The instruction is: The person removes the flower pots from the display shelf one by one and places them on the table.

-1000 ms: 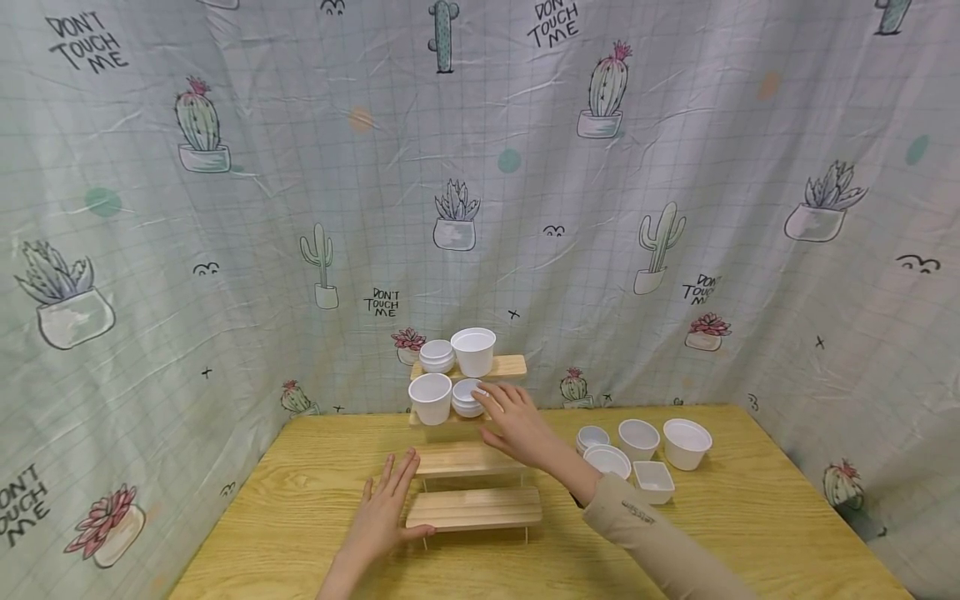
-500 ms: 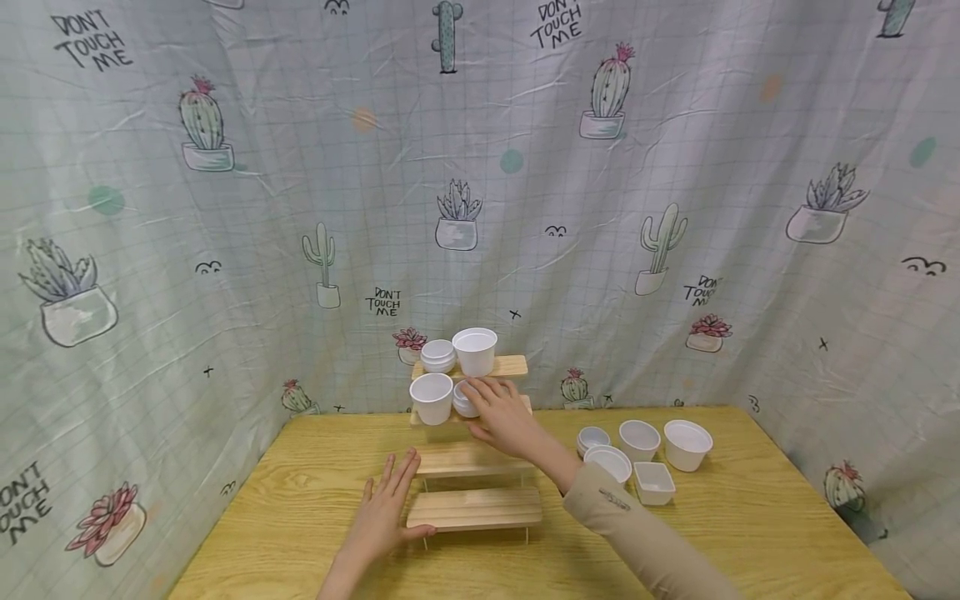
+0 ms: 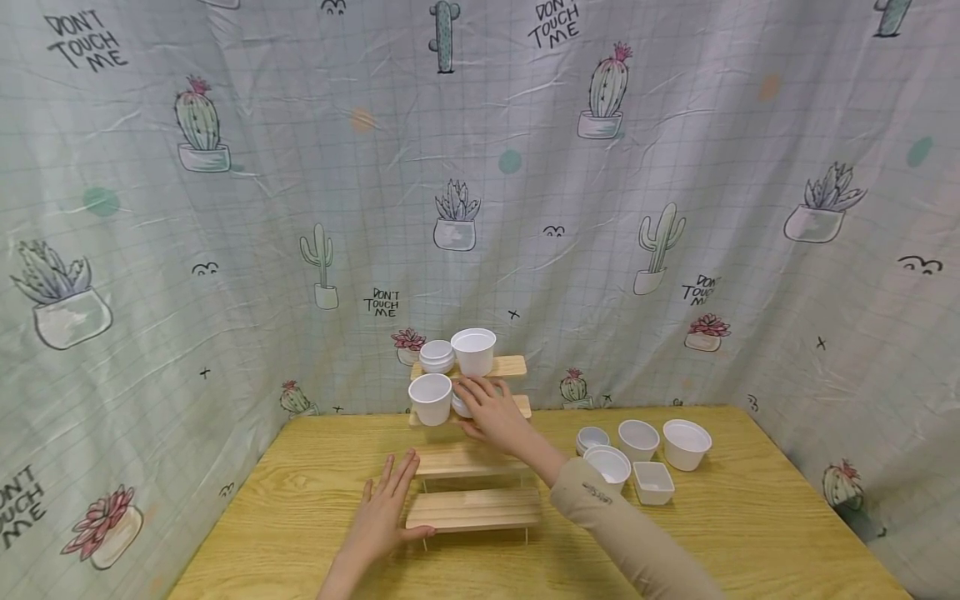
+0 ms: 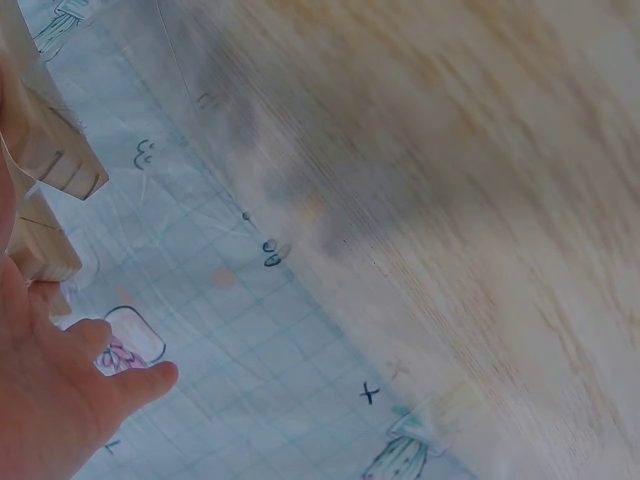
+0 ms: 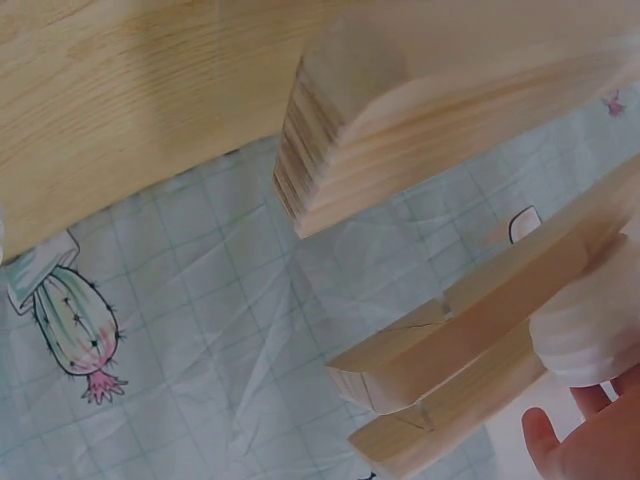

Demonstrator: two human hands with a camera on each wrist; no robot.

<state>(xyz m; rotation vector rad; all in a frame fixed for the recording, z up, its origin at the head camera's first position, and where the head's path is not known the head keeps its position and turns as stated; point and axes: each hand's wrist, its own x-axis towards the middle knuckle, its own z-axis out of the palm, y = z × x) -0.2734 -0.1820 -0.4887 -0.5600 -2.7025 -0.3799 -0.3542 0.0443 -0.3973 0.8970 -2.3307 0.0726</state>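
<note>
A stepped wooden display stand [image 3: 474, 510] with several tiers stands on the table. My right hand [image 3: 497, 417] holds a small ridged white cup [image 3: 460, 407] on the second tier from the top, its fingers covering much of it. In the right wrist view, that cup [image 5: 585, 335] sits on a shelf with the fingers [image 5: 541, 438] right at its side. A larger white cup [image 3: 431, 402] stands just left of it. My left hand [image 3: 381, 510] is spread at the stand's left end, thumb at the lowest step and fingertips by the step above.
On the top tier are a ridged white cup [image 3: 437, 357] and a taller white cup [image 3: 474, 353]. Several white containers stand on the table to the right, among them a square one [image 3: 653, 482] and a wide round one [image 3: 686, 443]. A cactus-print curtain [image 3: 510, 208] encloses the table.
My right hand has moved left along the second tier, the small ridged cup sliding slightly closer to the larger cup beside it. The left hand stays in place.
</note>
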